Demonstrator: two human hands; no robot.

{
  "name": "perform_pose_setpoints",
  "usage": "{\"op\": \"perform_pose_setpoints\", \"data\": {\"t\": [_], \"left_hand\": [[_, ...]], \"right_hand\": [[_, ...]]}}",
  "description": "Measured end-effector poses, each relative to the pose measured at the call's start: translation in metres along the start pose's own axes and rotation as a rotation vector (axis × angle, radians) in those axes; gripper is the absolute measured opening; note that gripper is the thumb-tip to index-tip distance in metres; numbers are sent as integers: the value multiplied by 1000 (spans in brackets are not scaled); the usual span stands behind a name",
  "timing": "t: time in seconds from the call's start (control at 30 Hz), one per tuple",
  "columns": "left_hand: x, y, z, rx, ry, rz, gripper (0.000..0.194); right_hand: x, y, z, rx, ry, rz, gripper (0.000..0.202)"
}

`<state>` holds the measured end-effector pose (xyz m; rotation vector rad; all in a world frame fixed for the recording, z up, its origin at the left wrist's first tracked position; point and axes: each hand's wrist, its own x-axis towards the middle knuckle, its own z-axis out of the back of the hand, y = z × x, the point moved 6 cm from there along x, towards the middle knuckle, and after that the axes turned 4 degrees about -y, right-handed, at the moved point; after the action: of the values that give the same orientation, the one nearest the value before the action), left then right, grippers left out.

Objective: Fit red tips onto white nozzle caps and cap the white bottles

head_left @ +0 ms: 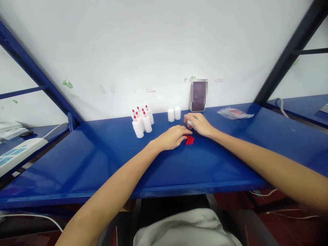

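Over the near edge of a small cluster of red caps [190,140], my left hand [174,137] has its thumb and fingertips closed around a red cap, largely covered by the fingers. Just behind the cluster, my right hand [201,124] is curled around a white bottle [190,123]. Most of that bottle is hidden by the fingers. Two white bottles [171,115] without red tips stand upright beyond my left hand. Farther left is a tight group of several white bottles [146,123] with pointed, red-tipped tops.
A phone [198,95] leans upright against the white wall behind my right hand. On the blue table [107,157], to the right, lies a clear plastic bag [234,113] with something red in it. A power strip [17,155] is at far left.
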<state>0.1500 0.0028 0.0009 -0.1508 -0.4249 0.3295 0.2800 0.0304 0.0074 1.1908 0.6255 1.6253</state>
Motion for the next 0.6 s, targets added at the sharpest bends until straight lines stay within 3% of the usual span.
{"op": "perform_pose_setpoints", "data": {"t": [0.43, 0.6], "left_hand": [[2, 1, 3, -20, -32, 46, 24], [-1, 10, 5, -23, -47, 113, 20]], "right_hand": [[1, 0, -1, -3, 15, 15, 39], [2, -3, 1, -98, 89, 57, 46]]}}
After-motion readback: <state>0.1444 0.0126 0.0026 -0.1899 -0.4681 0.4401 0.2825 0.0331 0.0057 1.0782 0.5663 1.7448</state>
